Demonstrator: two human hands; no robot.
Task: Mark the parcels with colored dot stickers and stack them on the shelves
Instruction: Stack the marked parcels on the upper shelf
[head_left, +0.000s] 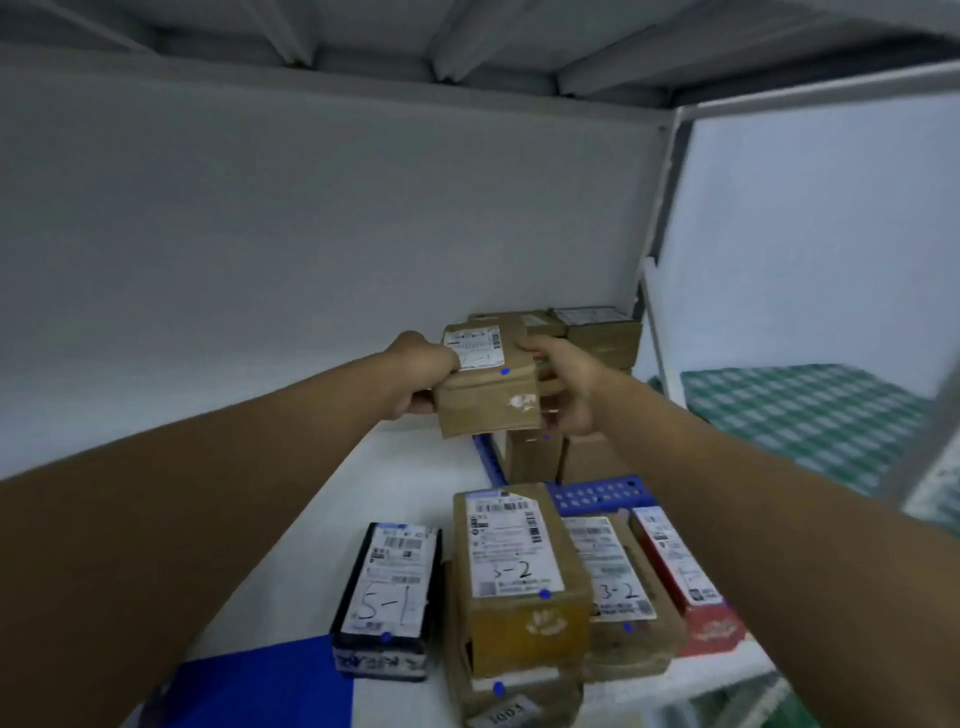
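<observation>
A brown cardboard parcel with a white label and a blue dot sticker is held up over the white shelf. My left hand grips its left side and my right hand grips its right side. Behind it stands a stack of brown parcels at the back right of the shelf. Near the front lie a black parcel marked 5-1, a brown parcel marked 3-2, another brown parcel and a red parcel, most with blue dots.
A blue perforated divider crosses the shelf between the front and back parcels. A white upright post bounds the shelf on the right. Beyond it lies a green checked cloth. Another shelf closes overhead.
</observation>
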